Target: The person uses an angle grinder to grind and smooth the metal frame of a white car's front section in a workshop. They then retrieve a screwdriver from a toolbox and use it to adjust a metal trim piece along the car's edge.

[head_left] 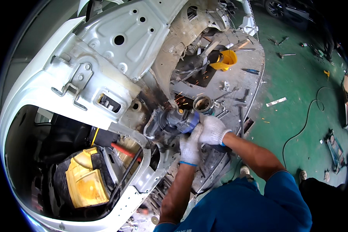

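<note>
Sparks Fly at the Car Shell, Work Mid-Pass

From where I stand, the grinding looks well under way and not finished. The power grinder [186,121] is up against the corner of the stripped white car body [100,87], and orange sparks [184,101] spray out past its head. Two gloved hands have it: the right hand [213,129] is wrapped round the rear of the tool, and the left hand [190,149] is closed in just beside it, seemingly gripping the underside, though its fingertips are hidden from me.

What seems done: the seam [150,92] next to the tool is dark and bare of paint, while the big panel above keeps its pale coat. What's left I can't judge exactly, because the grinder covers the contact spot; the sparks suggest metal is being worked. An open tin [203,105] stands close by on the grey bench [248,58].
</note>
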The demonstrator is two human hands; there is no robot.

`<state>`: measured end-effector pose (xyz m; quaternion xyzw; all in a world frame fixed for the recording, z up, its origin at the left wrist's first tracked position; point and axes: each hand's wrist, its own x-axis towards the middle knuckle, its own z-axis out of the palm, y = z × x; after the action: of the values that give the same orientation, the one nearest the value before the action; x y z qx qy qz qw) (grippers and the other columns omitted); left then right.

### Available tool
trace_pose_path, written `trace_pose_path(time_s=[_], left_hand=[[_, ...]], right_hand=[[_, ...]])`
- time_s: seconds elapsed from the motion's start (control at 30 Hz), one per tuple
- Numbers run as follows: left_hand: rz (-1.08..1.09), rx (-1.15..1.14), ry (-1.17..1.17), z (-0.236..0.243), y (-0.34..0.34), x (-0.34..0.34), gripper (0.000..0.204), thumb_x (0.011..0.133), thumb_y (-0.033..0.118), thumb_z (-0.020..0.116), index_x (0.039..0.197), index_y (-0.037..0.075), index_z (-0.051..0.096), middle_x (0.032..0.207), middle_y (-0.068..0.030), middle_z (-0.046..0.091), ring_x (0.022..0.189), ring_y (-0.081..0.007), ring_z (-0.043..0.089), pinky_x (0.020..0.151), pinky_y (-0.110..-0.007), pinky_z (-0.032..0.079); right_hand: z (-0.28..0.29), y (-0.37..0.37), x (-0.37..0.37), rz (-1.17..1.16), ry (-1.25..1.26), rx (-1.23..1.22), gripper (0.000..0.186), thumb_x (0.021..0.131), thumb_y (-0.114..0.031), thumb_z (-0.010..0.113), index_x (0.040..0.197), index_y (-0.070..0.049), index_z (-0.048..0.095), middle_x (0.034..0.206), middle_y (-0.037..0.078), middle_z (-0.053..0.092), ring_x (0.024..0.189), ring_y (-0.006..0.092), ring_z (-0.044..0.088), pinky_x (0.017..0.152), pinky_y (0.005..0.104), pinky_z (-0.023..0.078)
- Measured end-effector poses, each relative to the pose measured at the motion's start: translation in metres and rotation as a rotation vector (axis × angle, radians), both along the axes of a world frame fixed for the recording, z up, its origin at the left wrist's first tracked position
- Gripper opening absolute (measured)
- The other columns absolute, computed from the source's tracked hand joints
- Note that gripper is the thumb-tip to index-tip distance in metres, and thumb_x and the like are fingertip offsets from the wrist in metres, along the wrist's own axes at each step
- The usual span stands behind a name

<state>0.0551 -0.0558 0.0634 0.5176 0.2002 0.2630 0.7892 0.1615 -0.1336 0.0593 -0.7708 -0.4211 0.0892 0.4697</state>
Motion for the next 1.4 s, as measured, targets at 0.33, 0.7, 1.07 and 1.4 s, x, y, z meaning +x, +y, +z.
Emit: trace_pose_path(time_s=[0.33,0.7,1.07,1.4], left_hand=[[-0.015,0.108,0.073,-0.014,0.012,-0.002,0.048,0.092,0.011,0.076,0.135,-0.001,0.056,0.127,-0.0102,0.064,0.113,-0.0206,0.064,0.101,-0.038,0.050],[-0.034,0.137,0.272,-0.014,0.006,-0.011,0.050,0.089,0.017,0.081,0.129,-0.004,0.059,0.119,-0.0096,0.067,0.105,-0.0190,0.065,0.094,-0.034,0.052],[-0.017,0.122,0.413,-0.015,0.002,-0.008,0.047,0.093,0.021,0.078,0.132,0.001,0.061,0.120,-0.0101,0.067,0.106,-0.0207,0.066,0.091,-0.036,0.055],[0.104,0.382,0.540,0.001,0.013,-0.013,0.054,0.093,0.035,0.077,0.129,-0.003,0.062,0.116,-0.0097,0.068,0.095,-0.0174,0.066,0.079,-0.032,0.056]], right_hand=[[-0.066,0.032,0.001,-0.006,0.088,0.208,0.037,0.076,-0.023,0.068,0.104,0.002,0.067,0.091,0.033,0.068,0.093,0.0491,0.068,0.081,0.0542,0.055],[-0.062,0.012,-0.007,0.085,0.248,0.160,0.049,0.076,-0.029,0.074,0.115,-0.001,0.066,0.099,0.028,0.072,0.099,0.0453,0.069,0.089,0.0475,0.055],[-0.070,0.008,-0.001,0.217,0.495,0.254,0.047,0.068,-0.025,0.081,0.103,0.005,0.070,0.090,0.022,0.074,0.081,0.0263,0.072,0.078,0.0405,0.057],[-0.073,0.034,-0.006,0.356,0.874,0.472,0.055,0.068,-0.016,0.083,0.117,0.005,0.067,0.096,0.015,0.074,0.091,0.0186,0.067,0.083,0.0378,0.057]])
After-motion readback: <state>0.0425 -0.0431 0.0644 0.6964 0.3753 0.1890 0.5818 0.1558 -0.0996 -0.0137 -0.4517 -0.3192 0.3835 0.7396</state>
